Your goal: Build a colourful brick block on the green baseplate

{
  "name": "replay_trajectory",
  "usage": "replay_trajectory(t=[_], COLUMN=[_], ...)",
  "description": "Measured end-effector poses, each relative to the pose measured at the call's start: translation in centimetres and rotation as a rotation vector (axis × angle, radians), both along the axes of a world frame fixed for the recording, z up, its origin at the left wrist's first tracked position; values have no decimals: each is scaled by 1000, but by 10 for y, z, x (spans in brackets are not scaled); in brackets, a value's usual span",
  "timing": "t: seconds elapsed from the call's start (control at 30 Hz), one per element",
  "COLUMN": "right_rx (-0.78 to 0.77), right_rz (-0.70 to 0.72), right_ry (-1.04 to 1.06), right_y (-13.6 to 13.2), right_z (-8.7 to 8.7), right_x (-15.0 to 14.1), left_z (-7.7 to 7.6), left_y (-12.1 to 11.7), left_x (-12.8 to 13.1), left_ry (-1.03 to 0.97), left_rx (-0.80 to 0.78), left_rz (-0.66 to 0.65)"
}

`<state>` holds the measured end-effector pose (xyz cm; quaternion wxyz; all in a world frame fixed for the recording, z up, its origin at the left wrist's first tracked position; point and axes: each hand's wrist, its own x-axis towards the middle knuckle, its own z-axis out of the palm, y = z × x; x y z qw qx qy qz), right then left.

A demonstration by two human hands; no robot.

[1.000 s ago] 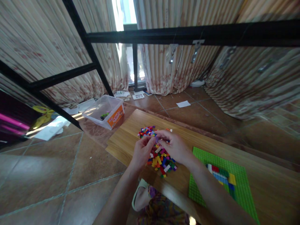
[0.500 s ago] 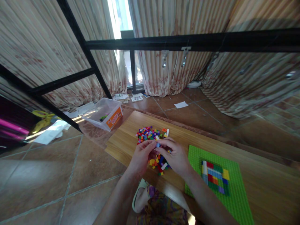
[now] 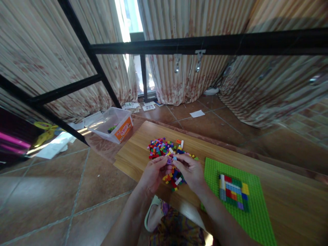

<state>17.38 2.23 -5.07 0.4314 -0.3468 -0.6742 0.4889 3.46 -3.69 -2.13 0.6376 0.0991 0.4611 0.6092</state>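
Note:
Above a pile of small coloured toy bricks [image 3: 160, 146], both hands are close together. My left hand [image 3: 154, 171] pinches a purple brick [image 3: 169, 161] between thumb and fingers. A light blue brick [image 3: 175, 158] is in the fingertips of my right hand [image 3: 190, 169], just beside the purple one. Whether the two bricks touch, I cannot tell. To the right lies a green baseplate [image 3: 258, 218] bearing a flat block of mixed bricks [image 3: 233, 192]. Part of the pile is hidden under my hands.
The wooden bench [image 3: 138, 147] carries the pile and baseplate. Beyond its left end stands a clear plastic bin [image 3: 102, 131] with an orange label and a few pieces inside. A black metal frame [image 3: 164, 47] crosses in front of curtains [image 3: 176, 82]. Papers [image 3: 197, 113] lie on the tiled floor.
The light blue brick, earlier between both hands, is now at my right fingertips, slightly apart from my left. The purple brick now shows in my left hand. The view has shifted slightly.

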Motion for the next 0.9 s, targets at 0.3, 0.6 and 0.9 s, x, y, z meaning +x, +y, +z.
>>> replay_trajectory(t=[0.3, 0.6, 0.9], right_rx=[209, 231, 237], right_rz=[-149, -124, -153], right_ry=[-512, -481, -472], right_y=[18, 15, 14], right_z=[-14, -11, -17], right_x=[11, 8, 13], left_z=[-3, -24, -17], left_y=[5, 16, 27], left_x=[1, 12, -23], left_ry=[116, 591, 856], left_rx=[48, 70, -7], left_rz=[46, 79, 112])
